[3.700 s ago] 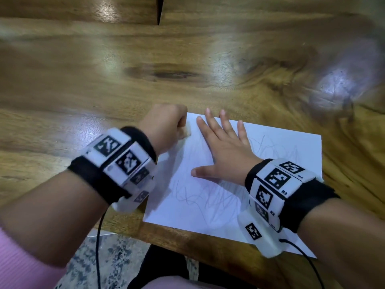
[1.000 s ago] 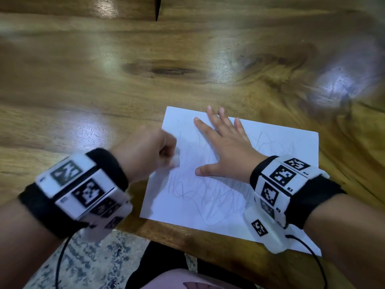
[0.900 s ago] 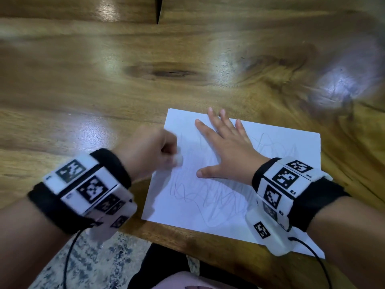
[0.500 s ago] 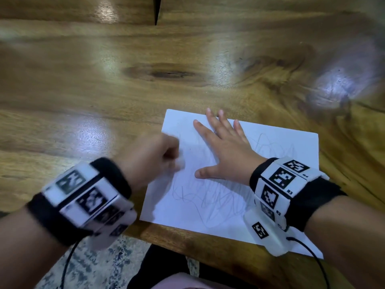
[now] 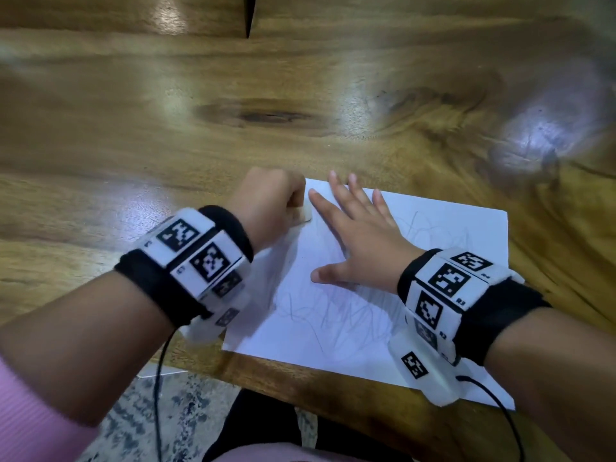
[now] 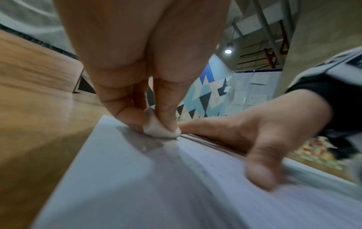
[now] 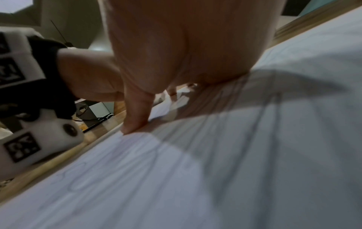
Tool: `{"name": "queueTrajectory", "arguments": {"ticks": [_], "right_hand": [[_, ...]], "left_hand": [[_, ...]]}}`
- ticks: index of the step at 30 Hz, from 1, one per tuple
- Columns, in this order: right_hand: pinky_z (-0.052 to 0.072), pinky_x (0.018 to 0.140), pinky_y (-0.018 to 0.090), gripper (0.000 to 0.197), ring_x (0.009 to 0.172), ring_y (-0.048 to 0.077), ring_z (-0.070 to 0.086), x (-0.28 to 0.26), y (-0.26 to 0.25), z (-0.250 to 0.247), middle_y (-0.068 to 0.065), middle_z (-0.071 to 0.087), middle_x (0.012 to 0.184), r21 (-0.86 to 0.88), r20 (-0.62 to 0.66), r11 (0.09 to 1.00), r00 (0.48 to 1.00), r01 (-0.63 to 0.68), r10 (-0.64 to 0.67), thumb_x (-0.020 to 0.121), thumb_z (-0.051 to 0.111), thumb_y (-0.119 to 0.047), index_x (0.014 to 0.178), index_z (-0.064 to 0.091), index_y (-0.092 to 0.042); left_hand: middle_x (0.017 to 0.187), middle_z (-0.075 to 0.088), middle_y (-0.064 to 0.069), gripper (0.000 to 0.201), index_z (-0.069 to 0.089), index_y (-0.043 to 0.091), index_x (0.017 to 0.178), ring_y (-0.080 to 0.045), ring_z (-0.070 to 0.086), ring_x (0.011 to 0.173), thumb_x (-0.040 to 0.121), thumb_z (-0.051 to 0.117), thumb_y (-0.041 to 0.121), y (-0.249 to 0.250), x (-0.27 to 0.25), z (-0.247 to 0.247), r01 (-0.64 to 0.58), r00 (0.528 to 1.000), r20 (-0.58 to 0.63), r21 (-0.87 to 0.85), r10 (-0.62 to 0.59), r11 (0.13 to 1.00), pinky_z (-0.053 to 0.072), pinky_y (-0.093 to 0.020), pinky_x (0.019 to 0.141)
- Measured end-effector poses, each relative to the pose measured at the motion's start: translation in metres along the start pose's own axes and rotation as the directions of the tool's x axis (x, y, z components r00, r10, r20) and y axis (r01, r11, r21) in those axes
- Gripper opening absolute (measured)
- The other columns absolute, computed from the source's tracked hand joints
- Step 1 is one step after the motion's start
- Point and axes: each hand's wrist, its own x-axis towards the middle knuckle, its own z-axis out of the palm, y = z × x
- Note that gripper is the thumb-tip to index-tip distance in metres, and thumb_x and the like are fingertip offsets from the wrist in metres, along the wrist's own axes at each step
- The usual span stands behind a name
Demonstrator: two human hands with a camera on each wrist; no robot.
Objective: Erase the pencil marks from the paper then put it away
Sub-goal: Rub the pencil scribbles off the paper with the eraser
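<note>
1. The paper [image 5: 450, 235] lay flat on the wooden table [image 5: 166, 128], near its front edge, with grey pencil marks [image 5: 333, 315] over most of it.
2. The right hand [image 5: 360, 241] was spread flat on the sheet with straight fingers, gripping nothing; I judge it held the sheet so that rubbing would not move it.
3. The left hand [image 5: 266, 205] pinched a small white eraser [image 6: 160, 130] between thumb and fingertips, pressed on the far left corner, just beside the right forefinger.
4. Many marks remained, so erasing seemed far from finished.
</note>
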Motion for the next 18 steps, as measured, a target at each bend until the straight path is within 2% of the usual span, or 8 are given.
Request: {"name": "queueTrajectory", "arguments": {"ticks": [3, 5, 6, 8, 10, 12, 14, 18], "right_hand": [[-0.020, 0.110, 0.036, 0.109, 0.139, 0.017, -0.031, 0.000, 0.001, 0.000, -0.002, -0.033, 0.152, 0.005, 0.005, 1.000, 1.000, 0.001, -0.001, 0.075, 0.066, -0.057, 0.148, -0.011, -0.032], [-0.020, 0.111, 0.037, 0.109, 0.139, 0.016, -0.032, -0.001, 0.001, 0.000, -0.003, -0.033, 0.152, 0.004, 0.008, 1.000, 1.000, 0.000, 0.000, 0.076, 0.065, -0.057, 0.148, -0.012, -0.032], [-0.020, 0.111, 0.037, 0.109, 0.139, 0.017, -0.032, -0.001, 0.001, 0.000, -0.003, -0.033, 0.152, 0.001, 0.006, 1.000, 1.000, 0.000, 0.000, 0.076, 0.065, -0.058, 0.148, -0.012, -0.032], [-0.019, 0.111, 0.037, 0.109, 0.139, 0.017, -0.031, 0.000, 0.000, 0.000, -0.003, -0.033, 0.152, -0.002, 0.001, 1.000, 1.000, 0.002, -0.002, 0.075, 0.065, -0.059, 0.148, -0.012, -0.033], [-0.019, 0.111, 0.037, 0.110, 0.139, 0.017, -0.031, 0.000, 0.000, 0.000, -0.003, -0.032, 0.152, -0.003, -0.005, 1.000, 1.000, 0.002, -0.002, 0.074, 0.065, -0.059, 0.148, -0.012, -0.033], [-0.020, 0.110, 0.036, 0.109, 0.139, 0.017, -0.031, 0.000, 0.000, 0.001, -0.003, -0.033, 0.152, 0.010, -0.002, 1.000, 1.000, 0.004, -0.004, 0.075, 0.066, -0.058, 0.148, -0.011, -0.033], [-0.021, 0.109, 0.035, 0.109, 0.139, 0.016, -0.032, 0.001, 0.001, 0.001, -0.003, -0.033, 0.152, 0.023, 0.000, 1.000, 1.000, 0.006, -0.006, 0.075, 0.066, -0.057, 0.149, -0.010, -0.033], [-0.017, 0.111, 0.034, 0.111, 0.141, 0.015, -0.027, -0.002, 0.005, -0.004, -0.004, -0.026, 0.155, 0.057, -0.012, 0.998, 1.000, 0.026, -0.026, 0.073, 0.072, -0.050, 0.150, -0.004, -0.026]], "left_hand": [[0.056, 0.042, 0.008, 0.039, 0.037, 0.024, 0.052, -0.006, 0.037, 0.054, 0.077, 0.065, 0.017, -0.009, -0.029, 0.007, -0.098, 0.972, 0.216, 0.042, 0.087, 0.994, 0.026, -0.017, 0.047], [0.059, 0.047, 0.008, 0.033, 0.042, 0.022, 0.055, -0.009, 0.041, 0.057, 0.077, 0.067, 0.021, -0.011, -0.036, 0.008, -0.083, 0.949, 0.307, 0.017, 0.074, 0.996, 0.026, -0.012, 0.049], [0.059, 0.047, 0.008, 0.028, 0.045, 0.022, 0.059, -0.010, 0.042, 0.058, 0.076, 0.068, 0.023, -0.008, -0.029, 0.005, -0.067, 0.958, 0.279, 0.002, 0.064, 0.998, 0.026, -0.011, 0.049], [0.060, 0.047, 0.007, 0.018, 0.053, 0.015, 0.069, -0.015, 0.044, 0.063, 0.078, 0.067, 0.022, -0.001, -0.009, -0.002, -0.029, 0.992, 0.124, -0.014, 0.031, 0.999, 0.030, -0.017, 0.050], [0.061, 0.048, 0.004, 0.016, 0.055, 0.011, 0.072, -0.019, 0.045, 0.067, 0.079, 0.066, 0.020, 0.002, 0.000, -0.003, -0.019, 0.999, 0.037, -0.018, 0.020, 1.000, 0.026, -0.023, 0.056], [0.058, 0.040, 0.009, 0.024, 0.047, 0.018, 0.064, -0.016, 0.040, 0.059, 0.078, 0.066, 0.020, -0.003, -0.013, 0.005, -0.042, 0.994, 0.098, -0.008, 0.043, 0.999, 0.022, -0.026, 0.053], [0.060, 0.039, 0.009, 0.036, 0.037, 0.025, 0.056, -0.005, 0.038, 0.055, 0.078, 0.066, 0.022, -0.008, -0.033, 0.012, -0.058, 0.980, 0.188, -0.030, 0.063, 0.998, 0.026, -0.019, 0.049], [0.060, 0.040, 0.008, 0.046, 0.030, 0.028, 0.051, -0.001, 0.037, 0.055, 0.077, 0.069, 0.026, -0.012, -0.037, 0.015, -0.038, 0.986, 0.160, -0.053, 0.046, 0.998, 0.025, -0.012, 0.049]]}}
